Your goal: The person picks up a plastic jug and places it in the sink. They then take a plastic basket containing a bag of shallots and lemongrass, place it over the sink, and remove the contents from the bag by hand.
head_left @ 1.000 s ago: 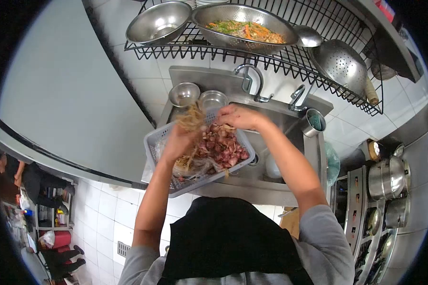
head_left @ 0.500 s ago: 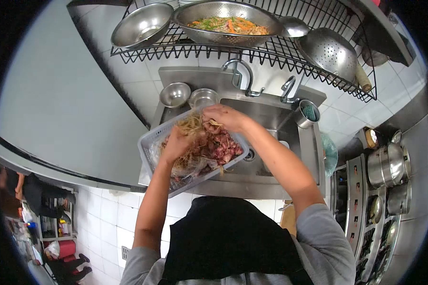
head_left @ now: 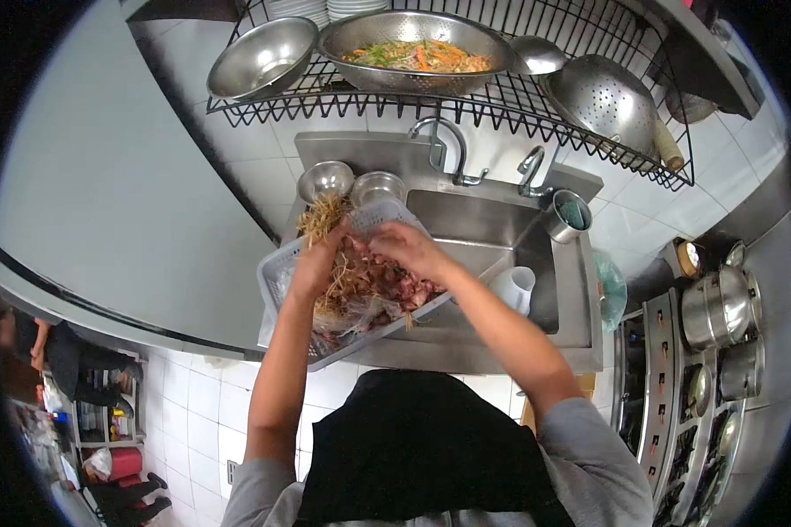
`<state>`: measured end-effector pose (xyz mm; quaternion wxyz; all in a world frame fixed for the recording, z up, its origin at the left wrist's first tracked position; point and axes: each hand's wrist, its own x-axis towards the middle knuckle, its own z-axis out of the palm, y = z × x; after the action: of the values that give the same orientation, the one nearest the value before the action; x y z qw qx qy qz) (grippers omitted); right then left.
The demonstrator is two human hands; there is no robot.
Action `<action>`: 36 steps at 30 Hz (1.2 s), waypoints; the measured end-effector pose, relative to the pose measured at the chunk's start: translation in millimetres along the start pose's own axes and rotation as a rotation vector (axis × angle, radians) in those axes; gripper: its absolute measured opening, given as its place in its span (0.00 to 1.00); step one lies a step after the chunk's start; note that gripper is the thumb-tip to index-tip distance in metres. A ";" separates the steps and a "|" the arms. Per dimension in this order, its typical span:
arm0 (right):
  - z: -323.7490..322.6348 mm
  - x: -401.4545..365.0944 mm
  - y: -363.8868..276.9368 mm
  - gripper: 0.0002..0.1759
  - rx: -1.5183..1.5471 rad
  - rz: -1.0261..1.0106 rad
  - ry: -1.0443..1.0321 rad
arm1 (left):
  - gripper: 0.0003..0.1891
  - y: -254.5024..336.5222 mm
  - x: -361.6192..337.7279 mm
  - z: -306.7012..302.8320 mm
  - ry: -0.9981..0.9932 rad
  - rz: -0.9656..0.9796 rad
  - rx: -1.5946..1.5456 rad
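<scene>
A pale plastic basket (head_left: 276,279) sits tilted on the left edge of the steel sink (head_left: 483,224). It holds reddish shallot-like bulbs (head_left: 387,290) and tangled straw-coloured roots. My left hand (head_left: 312,263) grips a bunch of the stringy roots (head_left: 319,215), which stick up above the basket's far side. My right hand (head_left: 404,248) is over the middle of the basket, fingers curled into the bulbs and roots.
Two small steel bowls (head_left: 327,180) stand behind the basket. A tap (head_left: 444,140) rises over the sink; a white cup (head_left: 514,288) lies in it. A wire rack (head_left: 518,97) above holds bowls, a colander and shredded vegetables (head_left: 413,54). Pots (head_left: 716,321) at right. People at lower left.
My right hand dropped from the basket's far edge into its middle. My left hand lifted the root bunch toward the far left corner. The view shifted slightly.
</scene>
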<state>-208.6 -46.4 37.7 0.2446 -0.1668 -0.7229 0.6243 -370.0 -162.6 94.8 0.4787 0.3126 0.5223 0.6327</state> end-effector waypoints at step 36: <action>44.5 -7.0 -19.7 0.18 -0.022 -0.049 -0.024 | 0.12 0.0 1.0 -47.8 0.141 0.121 -0.116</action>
<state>-226.5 -90.0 51.6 0.2491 -0.1442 -0.7364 0.6123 -413.2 -178.9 82.3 0.4188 0.2702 0.4974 0.7101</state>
